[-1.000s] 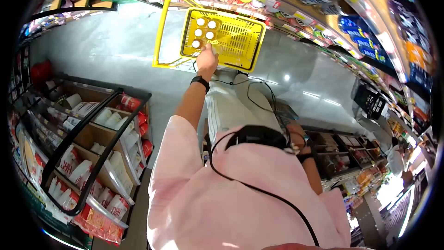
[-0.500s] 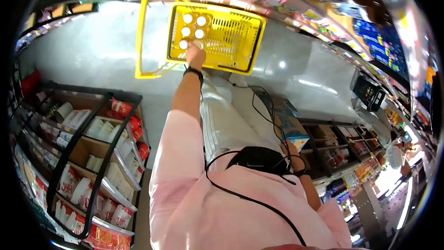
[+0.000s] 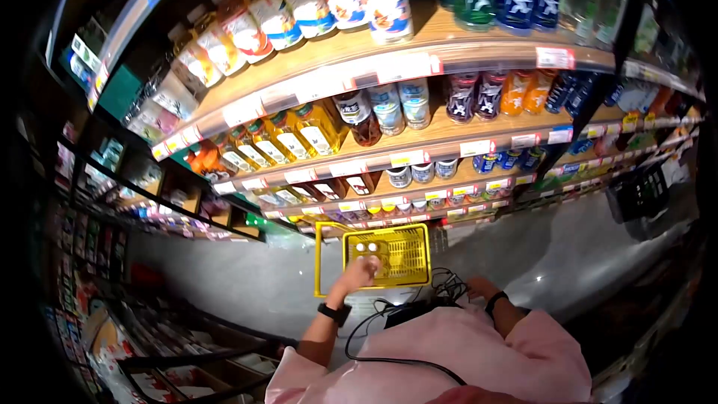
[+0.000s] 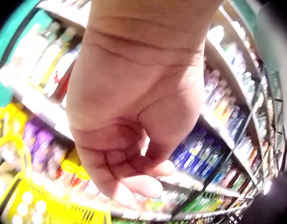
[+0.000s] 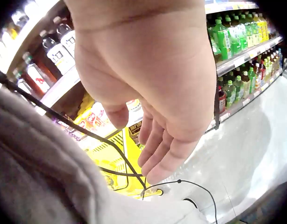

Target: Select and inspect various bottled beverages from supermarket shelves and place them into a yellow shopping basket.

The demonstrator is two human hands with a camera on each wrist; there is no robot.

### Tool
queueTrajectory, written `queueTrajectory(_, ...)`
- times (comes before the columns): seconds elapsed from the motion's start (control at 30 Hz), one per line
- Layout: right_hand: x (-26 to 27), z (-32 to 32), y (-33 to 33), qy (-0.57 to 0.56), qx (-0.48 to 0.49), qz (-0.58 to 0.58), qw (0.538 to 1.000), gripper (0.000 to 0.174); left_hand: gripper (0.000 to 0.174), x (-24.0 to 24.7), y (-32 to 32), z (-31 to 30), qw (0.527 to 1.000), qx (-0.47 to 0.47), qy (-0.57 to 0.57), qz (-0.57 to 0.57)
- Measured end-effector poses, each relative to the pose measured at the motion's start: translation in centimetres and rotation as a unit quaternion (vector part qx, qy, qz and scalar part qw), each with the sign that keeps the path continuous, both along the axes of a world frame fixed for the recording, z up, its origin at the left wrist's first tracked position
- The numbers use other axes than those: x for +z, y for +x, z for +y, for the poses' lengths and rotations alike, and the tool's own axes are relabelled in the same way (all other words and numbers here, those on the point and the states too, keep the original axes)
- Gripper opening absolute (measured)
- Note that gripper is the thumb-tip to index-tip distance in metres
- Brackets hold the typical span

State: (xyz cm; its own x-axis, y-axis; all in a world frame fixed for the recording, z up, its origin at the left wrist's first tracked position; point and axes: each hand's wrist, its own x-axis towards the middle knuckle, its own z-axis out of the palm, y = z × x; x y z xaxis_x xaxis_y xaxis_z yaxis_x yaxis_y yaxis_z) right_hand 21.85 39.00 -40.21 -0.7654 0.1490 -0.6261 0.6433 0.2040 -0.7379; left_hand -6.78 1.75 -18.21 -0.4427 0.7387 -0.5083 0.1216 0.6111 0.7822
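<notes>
My left hand (image 3: 360, 273) is raised over the near left side of a yellow shopping basket (image 3: 410, 278). In the left wrist view its fingers (image 4: 142, 185) curl loosely with nothing between them. Several bottles with white caps (image 4: 27, 198) stand in one end of the basket, partly hidden behind the hand in the head view. My right hand (image 3: 482, 289) hangs beside my hip, to the right of the basket. Its relaxed fingers (image 5: 166, 156) point down, empty, near a thin black cable (image 5: 116, 148).
Drink shelves rise ahead, with juice bottles (image 3: 271, 11) on top and amber bottles (image 3: 318, 135) below. The basket rests on the grey floor (image 3: 224, 265), its yellow handle (image 3: 318, 262) at the left. A dark rack (image 3: 202, 344) stands at the lower left; a black basket (image 3: 639, 198) is at the right.
The head view has tipped up from the floor to the shelves. My left hand was at the bottles in the basket and has come up off them, empty.
</notes>
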Motion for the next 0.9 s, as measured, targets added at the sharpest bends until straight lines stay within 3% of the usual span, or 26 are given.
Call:
queueTrajectory(0.03, 1.7, -0.8, 0.3, -0.06, -0.075, -0.07, 0.993, 0.025, 0.017, 2.5, -1.0, 0.9, 0.988, -0.007, 0.053, 0.142)
queueTrajectory(0.07, 2.6, -1.4, 0.1, -0.119, -0.145, -0.136, 0.973, 0.025, 0.017, 11.3, -0.9, 3.9, 0.981, 0.146, 0.108, 0.068)
queueTrajectory(0.1, 2.9, -0.9, -0.8, -0.062, -0.052, -0.111, 0.99, 0.022, 0.017, 15.2, -2.4, 5.7, 0.961, 0.179, 0.182, 0.11)
queueTrajectory(0.13, 3.9, -0.4, -1.8, 0.129, 0.212, -0.058, 0.967, 0.02, 0.018, 19.5, -3.5, 7.5, 0.943, 0.182, 0.237, 0.148)
queueTrajectory(0.17, 5.3, -0.6, -3.0, 0.283, 0.401, -0.039, 0.871, 0.019, 0.019, 25.4, -4.4, 9.8, 0.904, 0.181, 0.319, 0.221)
queueTrajectory(0.2, 6.4, -1.0, -2.8, 0.344, 0.49, -0.043, 0.8, 0.017, 0.016, 29.7, -5.0, 11.4, 0.892, 0.23, 0.323, 0.217)
queueTrajectory(0.27, 3.4, -0.4, -1.7, 0.325, 0.456, -0.026, 0.828, 0.024, 0.022, 37.4, -7.1, 15.4, 0.796, 0.187, 0.448, 0.361)
queueTrajectory(0.33, 1.7, -0.2, 0.1, 0.306, 0.422, -0.011, 0.853, 0.033, 0.029, 43.6, -8.5, 19.5, 0.75, 0.207, 0.527, 0.341)
queueTrajectory(0.4, 2.7, 0.4, 0.1, 0.332, 0.438, 0.012, 0.835, 0.02, 0.04, 47.7, -11.3, 22.4, 0.71, 0.201, 0.558, 0.379)
queueTrajectory(0.43, 2.8, 0.6, 1.2, 0.057, 0.162, -0.136, 0.976, 0.023, 0.045, 49.2, -12.1, 23.5, 0.705, 0.201, 0.538, 0.417)
queueTrajectory(0.47, 3.6, 0.7, 2.1, 0.057, 0.155, -0.134, 0.977, 0.023, 0.05, 50.4, -12.8, 24.4, 0.698, 0.202, 0.517, 0.453)
queueTrajectory(0.5, 4.5, 0.5, 2.9, 0.165, 0.284, -0.1, 0.939, 0.022, 0.057, 51.3, -13.7, 25.3, 0.693, 0.209, 0.504, 0.471)
queueTrajectory(0.53, 3.5, 0.5, 3.4, 0.269, 0.402, -0.064, 0.873, 0.022, 0.065, 52.2, -13.7, 26.1, 0.688, 0.213, 0.492, 0.489)
queueTrajectory(0.6, 3.3, 0.0, 5.4, 0.288, 0.339, -0.032, 0.895, 0.024, 0.078, 53.7, -13.2, 27.0, 0.75, 0.22, 0.472, 0.407)
queueTrajectory(0.67, 4.8, -0.1, 7.6, 0.226, 0.239, -0.035, 0.944, 0.024, 0.075, 54.1, -13.6, 27.3, 0.746, 0.221, 0.457, 0.431)
queueTrajectory(0.73, 2.9, 0.0, 8.5, 0.257, 0.254, 0.009, 0.932, 0.025, 0.064, 54.1, -16.0, 27.1, 0.747, 0.169, 0.498, 0.406)
queueTrajectory(0.77, 1.4, 0.3, 8.7, 0.282, 0.276, 0.054, 0.917, 0.026, 0.056, 54.5, -16.5, 26.5, 0.775, 0.166, 0.452, 0.409)
queueTrajectory(0.9, 0.0, 0.1, 9.5, 0.315, 0.29, 0.044, 0.903, 0.023, 0.046, 55.1, -16.0, 25.6, 0.8, 0.152, 0.437, 0.381)
